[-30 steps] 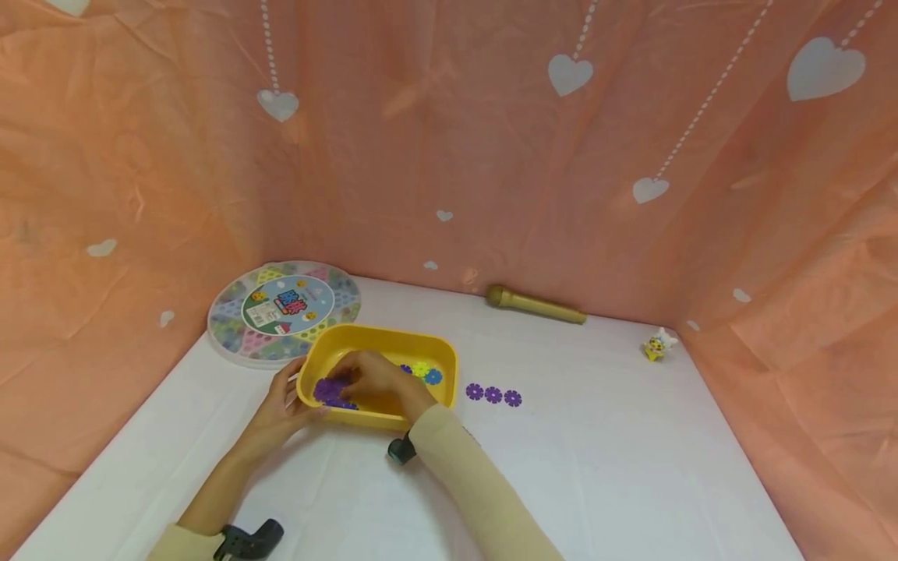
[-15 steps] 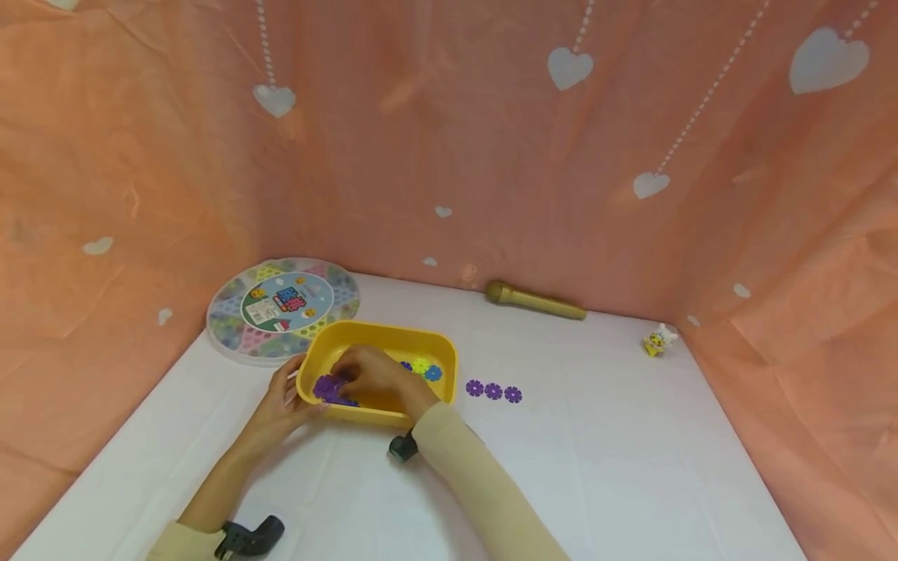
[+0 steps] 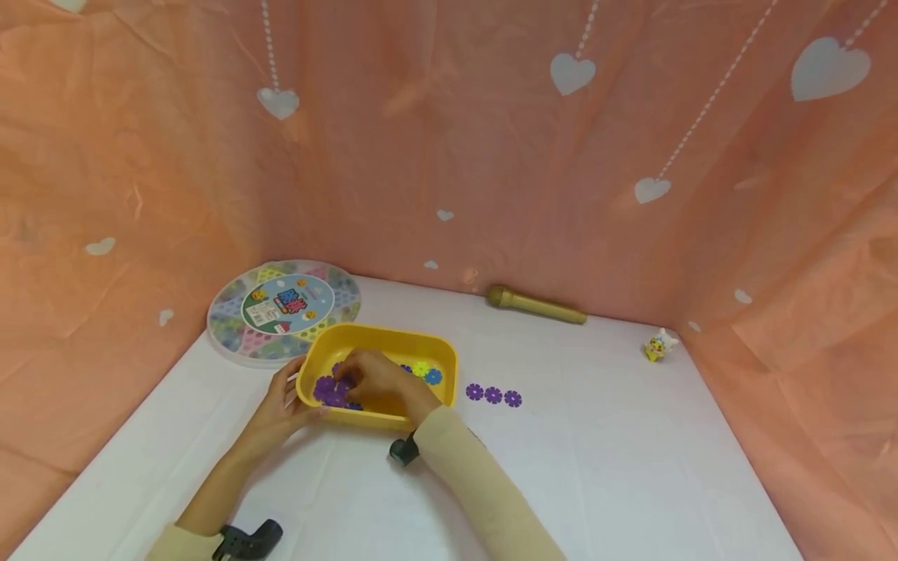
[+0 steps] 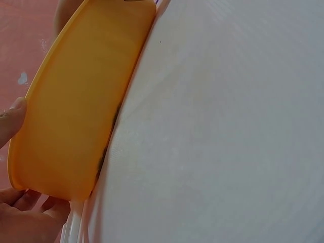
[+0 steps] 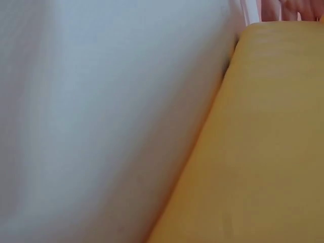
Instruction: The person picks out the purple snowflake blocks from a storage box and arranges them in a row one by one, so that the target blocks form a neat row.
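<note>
A yellow plastic bin (image 3: 382, 421) stands on the white table, holding several purple snowflake discs (image 3: 330, 389) at its left end. Yellow-green (image 3: 420, 368) and blue (image 3: 433, 377) discs lie at its right end. My left hand (image 3: 277, 413) grips the bin's left end, thumb at the front rim; the left wrist view shows the thumb on the rim and fingers against the end wall. Inside the bin, my right hand (image 3: 379, 378) has bent fingers down at the purple discs; whether it pinches one is hidden. The right wrist view shows mostly the bin's outer wall (image 5: 263, 126).
Right of the bin, three purple snowflake discs (image 3: 494, 395) lie in a row. A round board-game case (image 3: 231, 312) sits behind left. A gold toy microphone (image 3: 540, 305) and a small yellow-and-white figurine (image 3: 659, 345) lie farther back. Orange curtains (image 3: 449, 140) enclose the table.
The purple discs in the bin have shifted under my right fingers, and one now shows near the back-left of the pile. My left hand and the bin stay in place.
</note>
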{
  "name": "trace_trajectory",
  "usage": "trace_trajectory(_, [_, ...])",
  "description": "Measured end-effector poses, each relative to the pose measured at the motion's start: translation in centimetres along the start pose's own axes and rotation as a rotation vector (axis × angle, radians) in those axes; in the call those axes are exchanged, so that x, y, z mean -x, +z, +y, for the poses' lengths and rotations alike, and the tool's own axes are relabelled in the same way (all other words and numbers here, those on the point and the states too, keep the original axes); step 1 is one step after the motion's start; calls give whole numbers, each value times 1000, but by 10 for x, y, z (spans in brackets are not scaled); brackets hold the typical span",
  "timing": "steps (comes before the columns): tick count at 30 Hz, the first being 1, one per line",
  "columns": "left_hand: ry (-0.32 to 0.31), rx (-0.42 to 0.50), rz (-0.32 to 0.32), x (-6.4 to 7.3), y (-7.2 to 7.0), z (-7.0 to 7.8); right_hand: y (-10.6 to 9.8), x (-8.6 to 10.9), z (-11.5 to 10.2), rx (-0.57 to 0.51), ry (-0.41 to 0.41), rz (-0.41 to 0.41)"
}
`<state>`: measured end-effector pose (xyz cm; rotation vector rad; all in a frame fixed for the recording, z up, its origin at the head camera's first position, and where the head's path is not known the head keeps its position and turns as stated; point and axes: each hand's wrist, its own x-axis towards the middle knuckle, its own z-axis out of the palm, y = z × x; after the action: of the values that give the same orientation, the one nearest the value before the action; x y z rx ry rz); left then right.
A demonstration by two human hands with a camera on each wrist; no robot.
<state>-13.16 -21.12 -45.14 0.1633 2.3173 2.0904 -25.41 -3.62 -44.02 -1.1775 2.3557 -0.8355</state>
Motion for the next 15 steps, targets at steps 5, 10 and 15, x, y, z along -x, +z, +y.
trace_trajectory(5, [7, 5, 8, 1, 0, -4, 2, 1, -1, 2, -5, -6])
trace_trajectory(10, [26, 19, -4, 1, 1, -6, 2, 3, -3, 64, -14, -3])
trace_trajectory(15, [31, 21, 2, 0, 1, -4, -1, 4, -7, 46, -9, 39])
